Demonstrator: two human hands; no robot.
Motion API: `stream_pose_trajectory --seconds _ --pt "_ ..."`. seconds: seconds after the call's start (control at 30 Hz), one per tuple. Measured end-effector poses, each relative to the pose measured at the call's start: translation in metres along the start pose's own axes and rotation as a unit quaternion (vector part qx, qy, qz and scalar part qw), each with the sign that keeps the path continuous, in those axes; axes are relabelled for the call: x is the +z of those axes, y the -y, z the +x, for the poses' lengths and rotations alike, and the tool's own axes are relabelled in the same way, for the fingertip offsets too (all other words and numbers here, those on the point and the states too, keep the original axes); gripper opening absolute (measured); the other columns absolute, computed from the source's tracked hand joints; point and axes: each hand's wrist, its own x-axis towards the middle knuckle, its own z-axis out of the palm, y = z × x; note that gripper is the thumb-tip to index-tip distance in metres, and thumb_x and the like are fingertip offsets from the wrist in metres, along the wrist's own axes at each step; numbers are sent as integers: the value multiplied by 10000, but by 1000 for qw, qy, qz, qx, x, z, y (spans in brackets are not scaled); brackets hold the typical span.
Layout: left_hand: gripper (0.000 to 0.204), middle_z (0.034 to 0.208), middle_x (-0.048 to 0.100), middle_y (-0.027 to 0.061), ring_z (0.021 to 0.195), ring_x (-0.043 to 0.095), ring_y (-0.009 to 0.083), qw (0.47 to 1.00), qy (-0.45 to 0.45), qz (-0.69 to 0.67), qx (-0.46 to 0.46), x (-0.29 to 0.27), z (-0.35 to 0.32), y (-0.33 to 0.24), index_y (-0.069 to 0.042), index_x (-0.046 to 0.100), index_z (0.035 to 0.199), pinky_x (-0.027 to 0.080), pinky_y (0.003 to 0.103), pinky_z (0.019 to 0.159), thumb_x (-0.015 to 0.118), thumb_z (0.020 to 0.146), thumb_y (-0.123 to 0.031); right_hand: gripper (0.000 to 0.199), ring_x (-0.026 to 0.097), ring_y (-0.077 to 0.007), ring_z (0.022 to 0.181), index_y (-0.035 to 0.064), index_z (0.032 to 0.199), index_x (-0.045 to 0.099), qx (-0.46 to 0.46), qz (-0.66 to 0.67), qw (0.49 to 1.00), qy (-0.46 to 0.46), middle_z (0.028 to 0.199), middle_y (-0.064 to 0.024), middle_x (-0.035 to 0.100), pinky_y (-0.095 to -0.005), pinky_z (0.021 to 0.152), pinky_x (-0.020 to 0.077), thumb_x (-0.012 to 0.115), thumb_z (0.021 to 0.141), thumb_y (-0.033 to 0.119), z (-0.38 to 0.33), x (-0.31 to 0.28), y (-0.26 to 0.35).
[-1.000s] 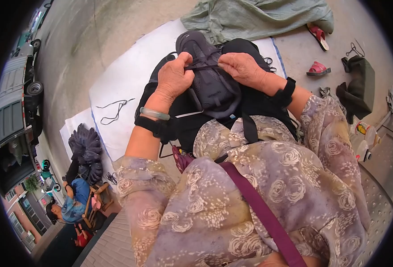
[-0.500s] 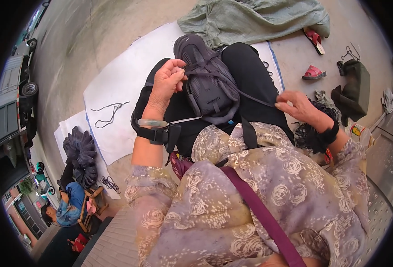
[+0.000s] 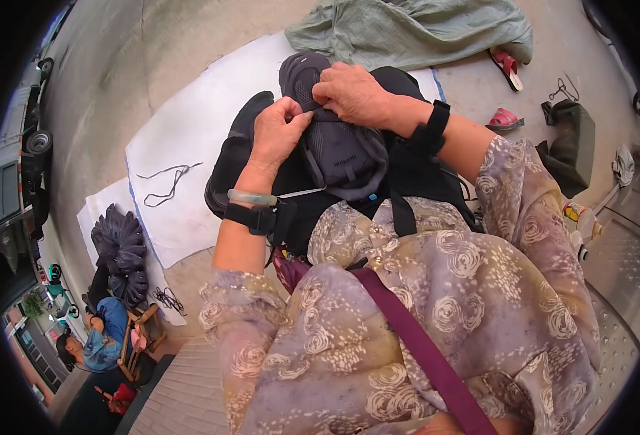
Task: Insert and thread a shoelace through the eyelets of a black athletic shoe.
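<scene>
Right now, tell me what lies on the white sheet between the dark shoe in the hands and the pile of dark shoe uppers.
In the head view, loose dark laces lie on the white sheet between the shoe and the pile of uppers.

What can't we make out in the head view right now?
- Toe end of the dark shoe upper: covered by the right hand.
- What the left hand pinches: too small, hidden by its fingertips.
- Black sole beneath: mostly hidden by the left forearm.
- Person's lap: covered by the floral blouse.
</scene>
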Motion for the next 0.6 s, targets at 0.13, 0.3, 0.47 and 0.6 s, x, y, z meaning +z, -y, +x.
stream_pose_trajectory --seconds 0.13,0.3,0.47,0.6 --pt "193 600 550 50 551 477 132 1000 -3 -13 2 3 3 5 -14 550 704 415 280 544 681 736 -150 123 476 -228 951 134 812 588 -5 -40 998 42 880 -37 531 -384 753 343 628 696 132 -1 -1 0" --pt "209 573 534 63 518 490 142 996 -81 29 20 4 15 11 -15 528 654 419 294 511 663 753 -140 109 481 -238 928 80 823 547 -4 -106 994 -23 855 -60 514 -372 795 341 569 717 71 5 5 11" --pt "118 630 555 19 470 461 79 987 57 -124 -84 -16 8 -10 -42 547 796 367 211 431 640 773 -110 232 495 -239 942 61 920 554 -11 -143 988 -50 901 -75 537 -399 806 364 620 715 146 -9 -5 12" --pt "272 746 600 30 463 457 45 933 131 -330 -57 -41 2 -8 -18 534 1025 327 148 410 621 776 -84 254 564 -296 804 15 936 542 172 179 967 -60 816 -146 575 -390 697 429 606 793 216 -52 -9 8"
